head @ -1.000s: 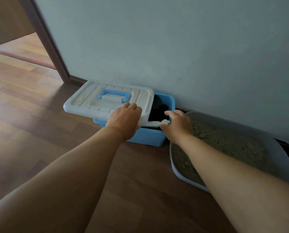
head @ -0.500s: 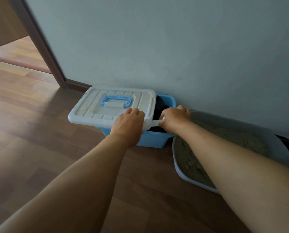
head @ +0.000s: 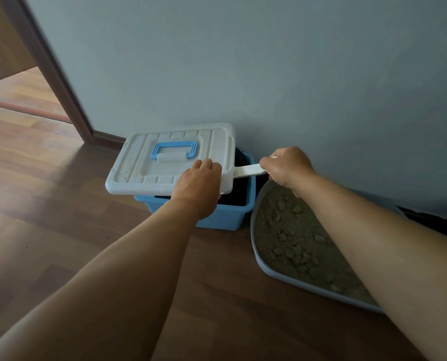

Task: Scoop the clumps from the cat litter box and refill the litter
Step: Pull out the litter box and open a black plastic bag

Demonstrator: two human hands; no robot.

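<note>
A blue storage bin [head: 225,217] stands on the floor against the wall. Its white lid [head: 165,162] with a blue handle is lifted and tilted off the bin, and my left hand [head: 199,188] grips the lid's near right edge. My right hand [head: 286,166] is closed on the white handle of a scoop [head: 248,170], whose head is hidden under the lid inside the dark bin. To the right lies the grey litter box [head: 258,259], filled with brownish litter and several clumps [head: 292,246]. My right forearm crosses over it.
The grey wall [head: 269,74] runs directly behind both containers. A dark door frame [head: 53,71] and an open doorway are at the upper left. Wooden floor [head: 61,217] stretches left and in front of the bin.
My right hand has pulled back to the right, drawing the white scoop handle out from the bin. The lid has been raised higher by my left hand.
</note>
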